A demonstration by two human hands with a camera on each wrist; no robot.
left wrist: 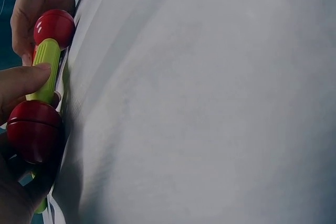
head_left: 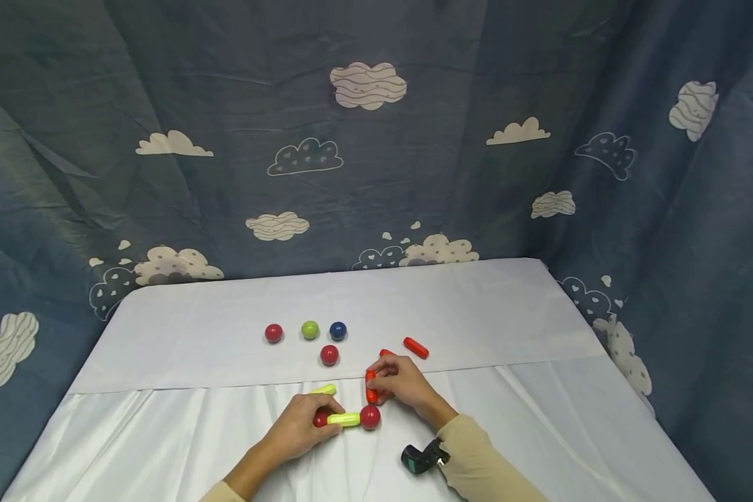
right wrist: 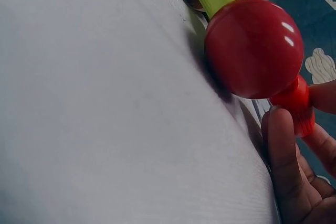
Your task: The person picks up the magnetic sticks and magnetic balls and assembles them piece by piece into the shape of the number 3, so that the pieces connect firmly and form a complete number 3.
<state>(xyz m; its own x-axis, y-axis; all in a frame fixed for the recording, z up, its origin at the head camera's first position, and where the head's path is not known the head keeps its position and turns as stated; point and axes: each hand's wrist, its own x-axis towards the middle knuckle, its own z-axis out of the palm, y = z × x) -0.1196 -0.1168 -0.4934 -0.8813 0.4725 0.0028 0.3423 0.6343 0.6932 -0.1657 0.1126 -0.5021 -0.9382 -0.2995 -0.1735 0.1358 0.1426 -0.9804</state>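
A yellow-green ridged rod [head_left: 344, 419] joins two red balls, one [head_left: 370, 417] at its right end and one [head_left: 321, 417] at its left, partly covered by fingers. My left hand [head_left: 301, 425] pinches this rod between thumb and fingers, low over the white cloth. In my right hand [head_left: 403, 382] a short red rod [head_left: 371, 387] is held between thumb and fingers. Its lower end sits right at the right-hand red ball, as the right wrist view also shows with the ball [right wrist: 254, 48] and red rod [right wrist: 295, 106].
Beyond the hands lie a red ball [head_left: 274, 333], a green ball [head_left: 310, 330], a blue ball [head_left: 338, 331] and another red ball [head_left: 329, 355]. Loose red rods [head_left: 416, 347] [head_left: 386, 353] are near my right hand. A yellow-green rod [head_left: 324, 390] lies behind my left hand.
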